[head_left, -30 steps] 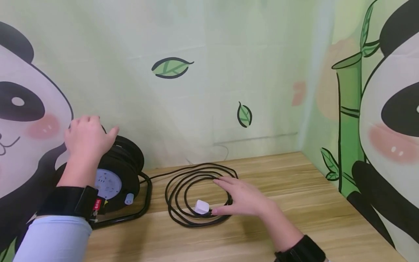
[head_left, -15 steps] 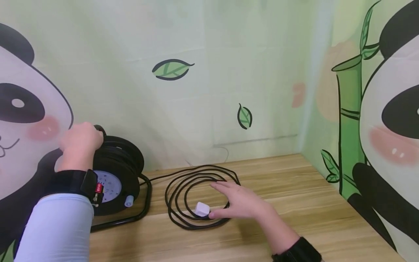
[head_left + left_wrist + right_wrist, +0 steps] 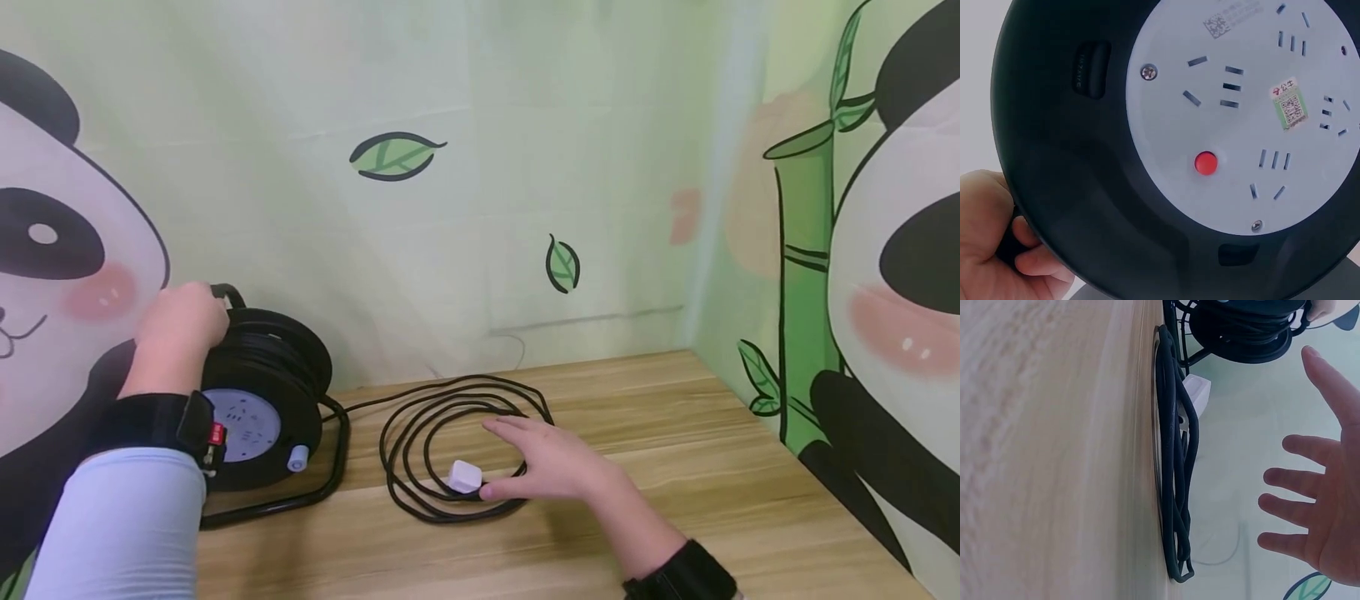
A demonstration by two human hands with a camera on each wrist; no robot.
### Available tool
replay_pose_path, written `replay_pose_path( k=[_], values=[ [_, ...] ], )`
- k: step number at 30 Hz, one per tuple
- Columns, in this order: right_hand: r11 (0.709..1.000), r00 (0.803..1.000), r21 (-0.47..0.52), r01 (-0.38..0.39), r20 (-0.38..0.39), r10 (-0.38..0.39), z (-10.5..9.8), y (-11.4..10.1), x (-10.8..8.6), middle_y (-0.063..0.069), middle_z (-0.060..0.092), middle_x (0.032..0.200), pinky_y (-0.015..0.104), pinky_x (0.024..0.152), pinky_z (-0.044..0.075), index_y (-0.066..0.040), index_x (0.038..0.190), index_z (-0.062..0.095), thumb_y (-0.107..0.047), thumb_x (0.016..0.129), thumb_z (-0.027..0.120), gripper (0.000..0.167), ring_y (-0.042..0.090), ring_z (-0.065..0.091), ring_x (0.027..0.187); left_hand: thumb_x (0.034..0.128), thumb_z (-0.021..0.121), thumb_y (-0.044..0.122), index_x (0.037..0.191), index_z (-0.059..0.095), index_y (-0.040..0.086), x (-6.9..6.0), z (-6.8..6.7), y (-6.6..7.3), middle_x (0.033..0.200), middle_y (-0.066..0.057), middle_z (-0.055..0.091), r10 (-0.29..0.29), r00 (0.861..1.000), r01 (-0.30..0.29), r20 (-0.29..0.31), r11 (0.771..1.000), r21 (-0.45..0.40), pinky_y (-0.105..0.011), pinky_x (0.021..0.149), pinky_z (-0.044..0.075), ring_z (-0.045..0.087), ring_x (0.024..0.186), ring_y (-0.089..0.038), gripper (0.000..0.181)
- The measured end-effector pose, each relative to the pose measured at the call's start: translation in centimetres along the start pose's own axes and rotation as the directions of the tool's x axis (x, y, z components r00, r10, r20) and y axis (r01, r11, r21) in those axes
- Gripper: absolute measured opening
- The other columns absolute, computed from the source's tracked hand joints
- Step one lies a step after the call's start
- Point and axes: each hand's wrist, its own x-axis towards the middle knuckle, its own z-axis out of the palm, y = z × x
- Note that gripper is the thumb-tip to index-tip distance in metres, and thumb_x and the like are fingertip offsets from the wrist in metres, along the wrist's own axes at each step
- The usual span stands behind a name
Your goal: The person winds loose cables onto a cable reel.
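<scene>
Cable reel (image 3: 279,379) standing on worktop (image 3: 675,425) at left, held by handle (image 3: 233,294) in left grip (image 3: 182,321) (likely for steadiness), with right grip (image 3: 551,460) spread, holding nothing, near coiled cable (image 3: 1168,444) laid flat.

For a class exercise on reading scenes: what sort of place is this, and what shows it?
Probably an indoor work corner, perhaps set up for filming: a cartoon panda backdrop borders a wood-grain tabletop bearing a cable reel and its coiled cord.
</scene>
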Motion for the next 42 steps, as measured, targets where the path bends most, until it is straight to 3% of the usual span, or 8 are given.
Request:
replay_pose_path(
  k=[5,11,17,27,36,42],
  values=[
    [1.000,1.000,-0.002,-0.005,0.008,0.005,0.3,0.2,0.0,0.003,0.043,0.157,0.051,0.111,0.036,-0.025,0.157,0.042,-0.085,0.078,0.058,0.099,0.027,0.040,0.143,0.1035,0.044,0.016,0.113,0.055,-0.019,-0.9,0.0,0.3,0.109,-0.041,0.054,0.016,1.000,-0.016,-0.004,1.000,-0.006,-0.061,0.077,0.048,0.053,0.095,-0.053,0.038],
    [1.000,1.000,-0.009,-0.019,0.022,0.019,0.2,0.3,0.0,0.007,0.041,0.158,0.053,0.111,0.035,-0.026,0.156,0.042,-0.086,0.078,0.057,0.100,0.030,0.039,0.143,0.1047,0.045,0.018,0.111,0.057,-0.019,-1.9,0.0,0.8,0.102,-0.039,0.056,0.002,1.000,-0.002,-0.001,1.000,-0.017,-0.055,0.063,0.049,0.055,0.086,-0.049,0.039],
    [0.999,0.999,-0.020,-0.033,0.040,0.034,0.2,0.5,-0.1,0.009,0.040,0.159,0.056,0.109,0.036,-0.026,0.157,0.041,-0.084,0.078,0.060,0.100,0.031,0.039,0.143,0.1050,0.045,0.019,0.106,0.059,-0.018,-3.5,0.0,1.7,0.093,-0.036,0.059,0.028,0.999,-0.028,-0.020,1.000,-0.008,-0.052,0.055,0.049,0.058,0.078,-0.046,0.039],
    [0.999,0.993,-0.032,-0.028,0.110,0.032,1.0,0.5,0.0,0.003,0.040,0.159,0.052,0.111,0.034,-0.024,0.156,0.042,-0.082,0.073,0.067,0.104,0.028,0.040,0.143,0.1065,0.043,0.019,0.126,0.045,-0.016,-6.1,-0.3,2.1,0.104,-0.042,0.056,0.063,0.998,-0.063,-0.031,0.998,0.001,-0.063,0.067,0.050,0.059,0.086,-0.050,0.040],
    [0.997,0.978,-0.079,-0.007,0.208,0.023,1.9,0.1,0.1,0.008,0.043,0.157,0.048,0.114,0.032,-0.011,0.153,0.046,-0.068,0.074,0.079,0.103,0.029,0.040,0.144,0.1046,0.047,0.015,0.123,0.047,-0.017,-7.2,-0.1,2.6,0.097,-0.039,0.060,0.104,0.994,-0.104,-0.041,0.995,0.008,-0.064,0.075,0.048,0.061,0.080,-0.048,0.037],
    [0.984,0.955,-0.176,-0.001,0.291,0.053,1.6,-0.8,1.3,0.010,0.048,0.153,0.047,0.113,0.033,-0.008,0.148,0.051,-0.063,0.072,0.083,0.099,0.029,0.043,0.141,0.1042,0.047,0.014,0.121,0.047,-0.017,-7.5,-0.2,2.5,0.092,-0.038,0.060,0.097,0.994,-0.096,-0.055,0.995,0.017,-0.063,0.070,0.050,0.061,0.076,-0.048,0.035]
  ],
)
